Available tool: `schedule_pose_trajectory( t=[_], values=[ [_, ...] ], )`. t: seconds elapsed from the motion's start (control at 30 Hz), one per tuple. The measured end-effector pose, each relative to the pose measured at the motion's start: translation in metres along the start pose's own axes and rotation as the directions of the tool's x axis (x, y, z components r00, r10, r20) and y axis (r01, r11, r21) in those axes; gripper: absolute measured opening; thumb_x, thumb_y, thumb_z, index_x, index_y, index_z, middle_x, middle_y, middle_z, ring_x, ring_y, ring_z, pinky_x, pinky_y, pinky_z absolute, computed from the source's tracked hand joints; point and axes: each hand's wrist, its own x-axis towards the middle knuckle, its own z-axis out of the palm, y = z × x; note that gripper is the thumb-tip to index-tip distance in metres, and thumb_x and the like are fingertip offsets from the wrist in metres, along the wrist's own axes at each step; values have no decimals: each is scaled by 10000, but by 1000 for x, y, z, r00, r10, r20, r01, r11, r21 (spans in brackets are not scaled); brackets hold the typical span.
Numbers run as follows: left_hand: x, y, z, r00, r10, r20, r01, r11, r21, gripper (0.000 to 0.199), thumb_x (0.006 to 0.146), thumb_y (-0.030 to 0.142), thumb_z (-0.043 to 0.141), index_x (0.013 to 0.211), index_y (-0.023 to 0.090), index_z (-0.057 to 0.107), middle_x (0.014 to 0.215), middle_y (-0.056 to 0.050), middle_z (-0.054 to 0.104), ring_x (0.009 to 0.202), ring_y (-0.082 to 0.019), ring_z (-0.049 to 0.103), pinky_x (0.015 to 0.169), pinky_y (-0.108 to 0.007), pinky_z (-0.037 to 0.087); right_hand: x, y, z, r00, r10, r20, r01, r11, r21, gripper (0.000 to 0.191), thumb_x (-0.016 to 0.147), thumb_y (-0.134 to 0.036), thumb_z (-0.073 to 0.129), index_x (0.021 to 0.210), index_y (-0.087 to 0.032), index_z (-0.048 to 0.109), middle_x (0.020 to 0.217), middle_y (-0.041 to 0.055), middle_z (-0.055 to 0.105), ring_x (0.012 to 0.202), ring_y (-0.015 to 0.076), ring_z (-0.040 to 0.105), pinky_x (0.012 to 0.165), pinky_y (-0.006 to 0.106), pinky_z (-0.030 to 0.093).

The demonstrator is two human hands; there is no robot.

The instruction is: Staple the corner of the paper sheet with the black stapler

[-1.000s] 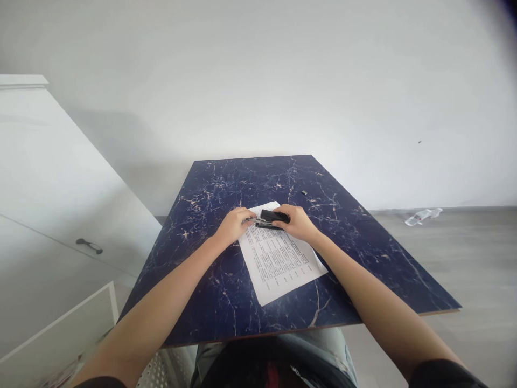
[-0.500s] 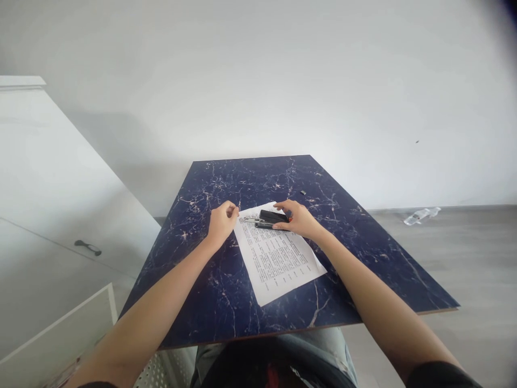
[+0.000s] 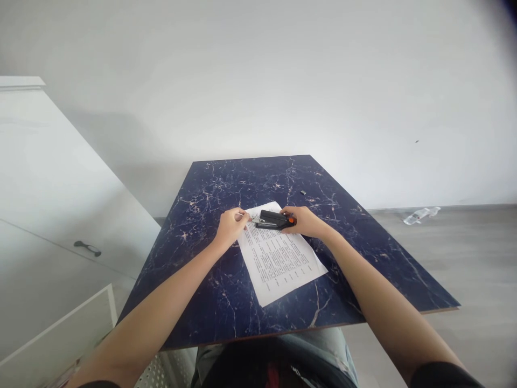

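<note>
A black stapler [image 3: 270, 220] with an orange part at its back end lies over the upper part of a printed sheet of paper [image 3: 278, 264]. Its thin silver rail [image 3: 256, 220] sticks out at the left. My right hand [image 3: 302, 220] grips the stapler's back end, fingers behind and thumb in front. At the rail's outer tip, the fingers of my left hand [image 3: 233, 225] are pinched together on it. The fingertips partly hide that tip. Both hands are over the paper's upper edge area.
The paper rests on a dark blue marbled table [image 3: 218, 302]. A small dark block [image 3: 302, 192] sits beyond my right hand. A white cabinet [image 3: 52, 188] stands at the left, and a clear plastic item [image 3: 421, 215] lies on the floor at the right.
My left hand has moved right, from beside the paper to the tip of the stapler's rail. My right hand has shifted slightly right to the stapler's back end, showing the orange part.
</note>
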Motion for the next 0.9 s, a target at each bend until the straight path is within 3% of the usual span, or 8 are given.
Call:
schedule_pose_trajectory(
  t=[0.9],
  values=[
    [-1, 2, -2, 1000, 5, 28, -5, 1000, -11, 206, 894, 344, 567, 795, 192, 664, 861, -59, 787, 565, -162, 678, 577, -280, 483, -1, 0, -2, 999, -11, 36, 10, 1000, 22, 366, 721, -331, 776, 1063, -239, 684, 963, 43, 739, 810, 216, 673, 696, 339, 490]
  ],
)
